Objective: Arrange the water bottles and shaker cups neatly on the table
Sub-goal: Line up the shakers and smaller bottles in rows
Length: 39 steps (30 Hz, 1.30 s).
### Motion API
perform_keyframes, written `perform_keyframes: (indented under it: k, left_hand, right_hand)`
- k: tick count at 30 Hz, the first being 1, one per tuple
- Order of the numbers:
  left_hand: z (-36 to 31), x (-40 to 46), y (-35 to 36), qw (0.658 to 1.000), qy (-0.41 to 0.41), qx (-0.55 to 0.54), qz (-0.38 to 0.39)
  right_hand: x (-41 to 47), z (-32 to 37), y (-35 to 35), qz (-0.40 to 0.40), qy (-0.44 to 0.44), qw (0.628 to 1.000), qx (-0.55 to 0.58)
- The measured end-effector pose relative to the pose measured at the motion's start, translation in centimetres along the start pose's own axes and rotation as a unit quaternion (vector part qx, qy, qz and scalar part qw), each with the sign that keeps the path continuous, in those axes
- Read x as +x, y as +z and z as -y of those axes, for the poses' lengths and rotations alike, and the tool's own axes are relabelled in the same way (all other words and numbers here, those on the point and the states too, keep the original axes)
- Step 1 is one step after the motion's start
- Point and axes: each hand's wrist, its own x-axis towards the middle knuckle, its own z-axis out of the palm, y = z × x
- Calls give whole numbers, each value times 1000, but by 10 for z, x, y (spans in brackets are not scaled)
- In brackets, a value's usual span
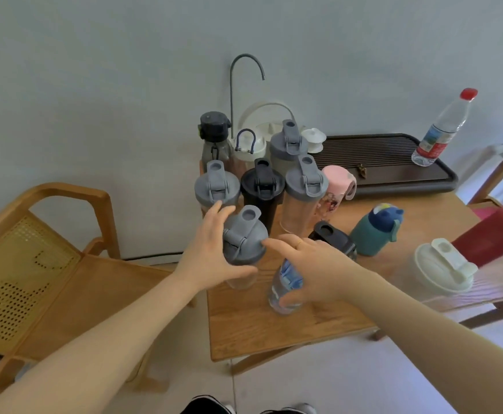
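Note:
My left hand [210, 252] wraps loosely around a clear shaker cup with a grey lid [244, 237] at the front of the group; the thumb crosses under the lid and the fingers reach behind it. My right hand [313, 262] grips a clear water bottle with a blue label [284, 286] standing beside that cup, and its forefinger touches the grey lid. Behind stand two rows: grey-lidded [217, 186], black [262, 183] and grey-lidded [305, 180] shakers, then a dark bottle [214, 130], a white bottle [247, 144] and another grey-lidded shaker [287, 141].
On the wooden table [274, 333] also stand a pink cup [335, 189], a black-lidded bottle [334, 237], a teal bottle [376, 228] and a white shaker [444, 270]. A red-capped water bottle [441, 130] stands on the dark tea tray [393, 165]. A wooden chair [50, 249] is at the left.

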Motion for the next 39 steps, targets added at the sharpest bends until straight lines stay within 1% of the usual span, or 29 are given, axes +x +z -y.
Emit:
perform_keyframes:
  k: [1, 3, 4, 5, 6, 7, 9, 11, 13, 15, 18, 22, 23, 24, 26, 27, 29, 31, 33, 35, 37, 39]
  left_hand:
    - [-3, 4, -7, 997, 57, 44, 9]
    - [-8, 15, -18, 974, 176, 134, 55]
    - [-10, 21, -20, 957, 211, 178, 87]
    - [-13, 25, -21, 944, 222, 214, 115]
    - [-16, 29, -19, 938, 210, 242, 129]
    - [-20, 30, -17, 940, 180, 262, 125]
    - [-30, 28, -11, 946, 89, 296, 97]
    - [-40, 23, -5, 946, 23, 320, 55]
    - [-45, 20, 1, 944, -5, 330, 16]
    - [-47, 20, 5, 943, -23, 331, -4]
    - [-49, 26, 11, 935, -17, 354, -24]
    - [-55, 37, 13, 930, -40, 365, 14]
    - [-59, 38, 13, 929, -37, 369, 13]
    - [-65, 37, 14, 931, -22, 365, 4]
    - [-81, 36, 23, 942, 32, 334, -10]
    - [-93, 35, 30, 948, 64, 310, 7]
    - [-117, 35, 49, 955, 111, 262, 80]
    - [-137, 37, 74, 946, 137, 261, 136]
    - [-147, 40, 100, 925, 150, 313, 155]
    - [-150, 44, 116, 911, 128, 357, 160]
    - [-150, 47, 119, 909, 110, 372, 153]
    - [-148, 48, 114, 902, 122, 390, 141]
  right_hand:
    - [2, 4, 5, -9, 26, 1000, -14]
    - [6, 9, 14, -35, 58, 997, -47]
    - [7, 10, 17, -44, 65, 995, -66]
    - [9, 11, 19, -47, 71, 993, -81]
    - [10, 12, 19, -45, 78, 992, -89]
    - [11, 12, 19, -42, 83, 991, -94]
    - [12, 12, 18, -33, 72, 992, -100]
    - [12, 11, 16, -16, 44, 994, -100]
    - [9, 8, 14, 3, 17, 995, -97]
    - [0, 3, 14, 22, 2, 996, -85]
    - [-21, -12, 13, 34, -8, 997, -66]
    - [-52, -42, -7, 11, 12, 999, -39]
    - [-59, -50, -12, 8, 15, 999, -35]
    - [-64, -58, -16, 10, 15, 999, -35]
    - [-72, -71, -19, 23, 12, 999, -42]
    - [-74, -77, -18, 32, 10, 998, -44]
    - [-78, -89, -14, 48, 7, 998, -47]
    - [-82, -100, -10, 50, 4, 997, -50]
    - [-85, -113, -7, 40, 4, 998, -45]
    - [-87, -125, -4, 23, 7, 999, -41]
    - [-84, -137, -1, 10, 7, 999, -43]
    - [-77, -146, 2, 4, 1, 999, -44]
